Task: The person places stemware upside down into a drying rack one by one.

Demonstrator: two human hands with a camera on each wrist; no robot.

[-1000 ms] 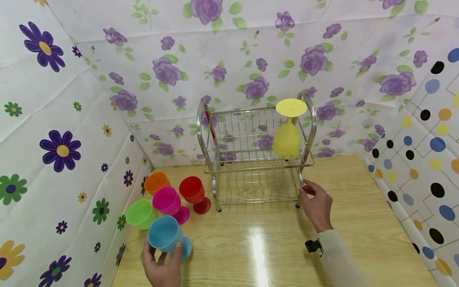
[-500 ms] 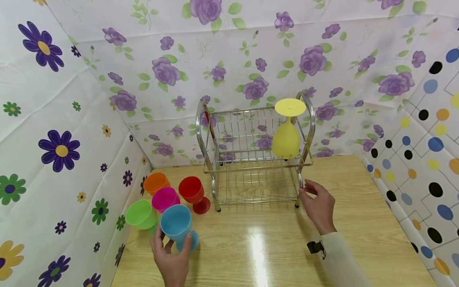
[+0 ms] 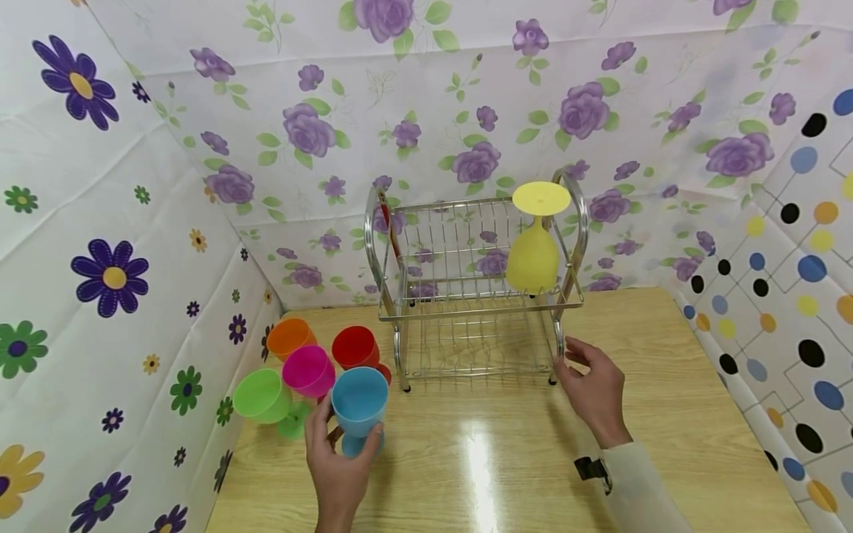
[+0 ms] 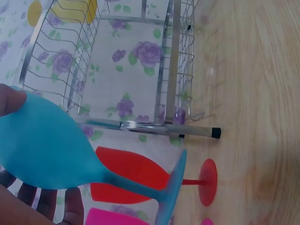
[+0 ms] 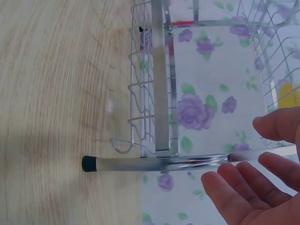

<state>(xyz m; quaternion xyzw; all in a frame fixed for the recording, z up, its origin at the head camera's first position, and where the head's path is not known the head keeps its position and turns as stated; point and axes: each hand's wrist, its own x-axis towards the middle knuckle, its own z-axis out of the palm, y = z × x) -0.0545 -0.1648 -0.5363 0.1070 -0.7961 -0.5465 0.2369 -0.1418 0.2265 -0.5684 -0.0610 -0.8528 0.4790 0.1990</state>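
My left hand [image 3: 340,470] grips a blue plastic goblet [image 3: 360,406] by its bowl, upright, with the thumb on one side and the fingers on the other. In the left wrist view the blue goblet [image 4: 47,145] overlaps the red one, its stem and foot free of the fingers. My right hand [image 3: 593,389] is beside the lower right leg of a two-tier metal dish rack [image 3: 480,312]. In the right wrist view its loosely bent fingers [image 5: 225,192] are at the rack's leg [image 5: 122,164], thumb apart. A yellow goblet [image 3: 534,259] stands upside down on the upper tier, right end.
Left of the rack stand a red goblet [image 3: 355,346], a pink goblet [image 3: 309,371], an orange goblet [image 3: 291,339] and a green goblet [image 3: 262,397], all mouth up on the wooden table [image 3: 520,474]. Patterned cloth walls [image 3: 413,96] enclose the back and both sides.
My left hand has carried the blue goblet to the right, away from the green and pink goblets and in front of the red one. The right hand has shifted slightly at the rack leg.
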